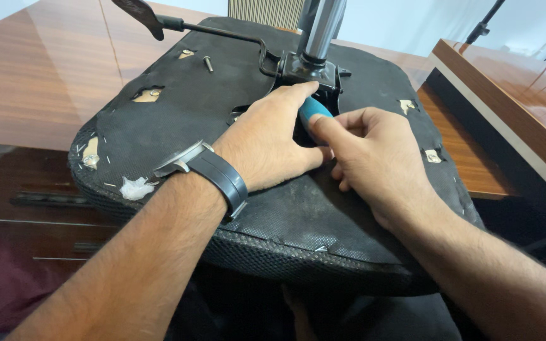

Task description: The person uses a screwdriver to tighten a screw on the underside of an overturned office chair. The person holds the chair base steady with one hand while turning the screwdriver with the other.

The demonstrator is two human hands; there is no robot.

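While both hands (323, 142) grip it, the blue-handled tool (314, 112) stands between them.

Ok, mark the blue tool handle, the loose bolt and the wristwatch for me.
blue tool handle (314, 111), head view, on the exposed grip between both hands.
loose bolt (208, 63), head view, mid-shaft, lying on the seat underside.
wristwatch (178, 161), head view, on the case at the left wrist.

Blue-handled tool (315, 111) against upturned chair seat (222, 107)
I've got the handle pinched btwn both hands; black seat underside faces up on the desk, fabric torn w/ stuffing showing, metal mount near the tool
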